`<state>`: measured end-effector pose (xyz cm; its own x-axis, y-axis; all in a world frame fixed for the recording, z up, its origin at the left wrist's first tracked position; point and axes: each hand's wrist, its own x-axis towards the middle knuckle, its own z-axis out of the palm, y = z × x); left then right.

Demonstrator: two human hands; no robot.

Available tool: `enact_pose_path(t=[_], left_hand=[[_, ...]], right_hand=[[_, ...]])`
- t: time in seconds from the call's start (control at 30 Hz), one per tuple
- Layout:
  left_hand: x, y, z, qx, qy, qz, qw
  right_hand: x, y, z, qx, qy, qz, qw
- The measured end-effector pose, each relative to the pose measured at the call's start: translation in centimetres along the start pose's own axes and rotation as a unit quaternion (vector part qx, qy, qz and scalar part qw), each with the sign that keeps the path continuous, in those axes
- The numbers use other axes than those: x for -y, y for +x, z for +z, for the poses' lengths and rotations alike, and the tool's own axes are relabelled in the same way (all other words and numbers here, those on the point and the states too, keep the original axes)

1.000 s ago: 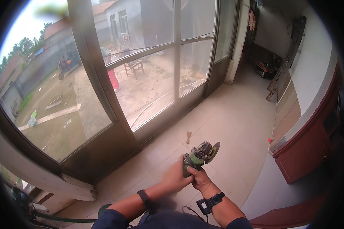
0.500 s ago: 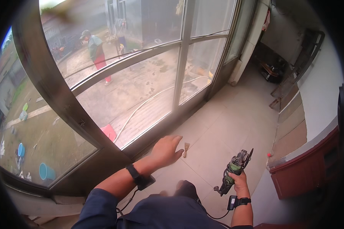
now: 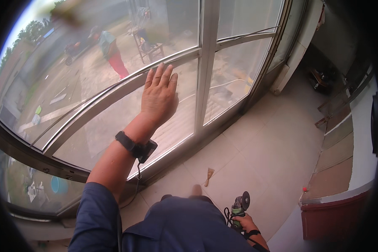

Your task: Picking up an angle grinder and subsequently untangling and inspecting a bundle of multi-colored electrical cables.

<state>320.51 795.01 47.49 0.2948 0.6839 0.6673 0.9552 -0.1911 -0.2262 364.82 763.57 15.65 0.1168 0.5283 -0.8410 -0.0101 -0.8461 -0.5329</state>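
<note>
My left hand (image 3: 158, 97) is raised in front of the glazed door (image 3: 126, 122), its fingers stretched out and slightly apart. The fingertips are at the door's metal crossbar (image 3: 185, 58); whether they touch it I cannot tell. Nothing is in that hand. Low on the right, my right hand (image 3: 246, 221) grips a green and black angle grinder (image 3: 237, 213) by its body. The grinder's round dark disc (image 3: 246, 200) points up and away from me. A dark cord is looped beside the grinder. Each wrist wears a black strap.
A scraper (image 3: 208, 176) with a wooden-looking handle lies on the tiled floor (image 3: 252, 147) ahead of my feet. To the right stands a dark red cabinet (image 3: 334, 220). Through the glass, a person in red trousers (image 3: 117, 65) and a blue bucket (image 3: 59, 185) appear outside.
My left hand has risen from above the floor to the door's crossbar, its fingers now extended. My right hand has drawn the angle grinder lower and closer. The view has shifted toward the door.
</note>
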Motion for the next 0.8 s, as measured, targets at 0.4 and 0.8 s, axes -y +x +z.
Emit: enact_pose_path(t=[0.4,0.8], left_hand=[[4.1,5.1,6.9,0.049,0.067,-0.054,0.995],[20.2,7.1,14.8,0.052,0.205,-0.138,0.968]], right_hand=[[13.1,9.6,1.3,0.053,-0.092,-0.055,0.993],[24.1,13.9,12.3,0.081,-0.155,-0.076,0.982]])
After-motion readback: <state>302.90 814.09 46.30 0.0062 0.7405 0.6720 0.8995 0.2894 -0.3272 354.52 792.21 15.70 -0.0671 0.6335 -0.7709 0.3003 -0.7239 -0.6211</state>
